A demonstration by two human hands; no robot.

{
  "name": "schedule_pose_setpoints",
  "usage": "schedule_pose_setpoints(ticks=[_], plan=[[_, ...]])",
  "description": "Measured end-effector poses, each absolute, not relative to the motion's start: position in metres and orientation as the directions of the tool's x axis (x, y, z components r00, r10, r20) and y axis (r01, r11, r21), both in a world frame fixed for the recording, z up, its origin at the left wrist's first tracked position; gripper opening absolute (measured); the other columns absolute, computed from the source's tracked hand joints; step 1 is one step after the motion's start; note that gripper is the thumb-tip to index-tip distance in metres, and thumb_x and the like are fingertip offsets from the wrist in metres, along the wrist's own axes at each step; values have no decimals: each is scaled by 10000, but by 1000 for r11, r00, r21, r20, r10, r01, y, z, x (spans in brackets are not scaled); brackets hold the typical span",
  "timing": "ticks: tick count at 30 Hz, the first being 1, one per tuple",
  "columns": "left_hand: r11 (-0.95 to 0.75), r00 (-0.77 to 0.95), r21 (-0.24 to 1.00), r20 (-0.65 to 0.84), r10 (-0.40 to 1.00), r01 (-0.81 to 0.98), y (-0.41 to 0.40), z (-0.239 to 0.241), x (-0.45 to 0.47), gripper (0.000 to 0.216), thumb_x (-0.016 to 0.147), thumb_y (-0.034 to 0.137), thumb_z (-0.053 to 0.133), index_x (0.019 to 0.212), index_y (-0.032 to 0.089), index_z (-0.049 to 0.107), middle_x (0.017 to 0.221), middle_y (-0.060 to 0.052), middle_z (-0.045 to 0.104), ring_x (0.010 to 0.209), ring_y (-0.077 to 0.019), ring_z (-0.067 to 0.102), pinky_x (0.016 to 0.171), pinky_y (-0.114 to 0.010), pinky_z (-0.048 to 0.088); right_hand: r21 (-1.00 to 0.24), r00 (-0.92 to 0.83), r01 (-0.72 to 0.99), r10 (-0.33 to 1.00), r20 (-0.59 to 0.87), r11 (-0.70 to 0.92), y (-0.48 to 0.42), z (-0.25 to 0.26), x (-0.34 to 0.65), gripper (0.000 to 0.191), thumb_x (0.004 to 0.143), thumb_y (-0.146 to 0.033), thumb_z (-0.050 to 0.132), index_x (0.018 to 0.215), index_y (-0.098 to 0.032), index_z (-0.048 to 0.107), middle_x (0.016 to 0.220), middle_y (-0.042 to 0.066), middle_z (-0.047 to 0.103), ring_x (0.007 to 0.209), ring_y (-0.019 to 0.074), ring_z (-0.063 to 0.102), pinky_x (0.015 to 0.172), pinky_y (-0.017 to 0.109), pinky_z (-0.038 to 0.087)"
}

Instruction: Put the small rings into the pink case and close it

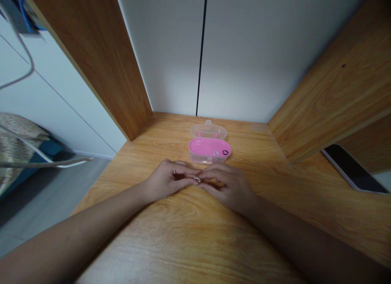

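Note:
Between the fingertips of both hands is a small white ring (197,179), possibly a hair tie; its exact kind is too small to make out. My left hand (171,179) pinches it from the left with thumb and finger. From the right, my right hand (227,184) grips it the same way, and the fingertips of the two hands meet. Just beyond them stands an oval clear plastic box (200,158) with a pink tray (207,146) on top. Small loops lie on this tray, a black one (225,152) and whitish ones.
Behind the box lies its clear lid (208,131) against the white panel (171,51). A dark-screened phone (356,168) is at the right of the wooden table (189,243). Wooden side panels rise left and right. A pale metal rack (29,70) stands at far left.

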State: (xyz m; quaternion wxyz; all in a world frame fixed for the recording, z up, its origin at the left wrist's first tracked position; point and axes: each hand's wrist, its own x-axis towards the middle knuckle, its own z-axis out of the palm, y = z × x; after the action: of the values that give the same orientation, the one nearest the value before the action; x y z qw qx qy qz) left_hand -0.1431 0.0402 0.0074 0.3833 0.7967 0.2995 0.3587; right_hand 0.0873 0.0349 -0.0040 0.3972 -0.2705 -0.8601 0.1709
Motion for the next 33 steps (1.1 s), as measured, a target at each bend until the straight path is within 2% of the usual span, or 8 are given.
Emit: schedule_pose_setpoints(ticks=[7, 14, 22, 33], plan=[[-566, 575, 789, 354, 737, 239, 40, 5, -144, 259, 909, 211, 680, 1159, 215, 748, 1042, -65, 780, 890, -145, 742, 822, -245, 599, -483, -556, 332, 582, 594, 810, 36, -5, 87, 108, 910, -196, 672, 1012, -219, 701, 946, 46, 752, 839, 153, 700, 725, 280, 569], [-575, 561, 773, 360, 746, 268, 42, 3, -144, 259, 900, 229, 699, 1154, 208, 746, 1015, -60, 781, 880, -142, 732, 790, -237, 585, -499, -543, 336, 597, 590, 799, 34, -4, 86, 98, 899, -161, 650, 971, -218, 684, 951, 39, 740, 870, 150, 696, 767, 285, 570], [-623, 559, 696, 375, 740, 358, 43, 3, -146, 151, 901, 277, 706, 1007, 202, 783, 829, -34, 762, 746, -128, 680, 688, -233, 530, -533, -530, 369, 643, 552, 762, 33, -3, 86, 63, 879, -165, 643, 918, -215, 647, 901, 29, 730, 821, 158, 682, 731, 297, 545], [-661, 605, 704, 415, 679, 260, 43, 7, -145, 101, 892, 253, 718, 938, 187, 779, 832, -41, 760, 768, -133, 665, 733, -260, 517, -540, -516, 385, 660, 546, 748, 33, -3, 86, 38, 890, -184, 649, 910, -215, 657, 865, 23, 723, 803, 153, 670, 722, 291, 527]])
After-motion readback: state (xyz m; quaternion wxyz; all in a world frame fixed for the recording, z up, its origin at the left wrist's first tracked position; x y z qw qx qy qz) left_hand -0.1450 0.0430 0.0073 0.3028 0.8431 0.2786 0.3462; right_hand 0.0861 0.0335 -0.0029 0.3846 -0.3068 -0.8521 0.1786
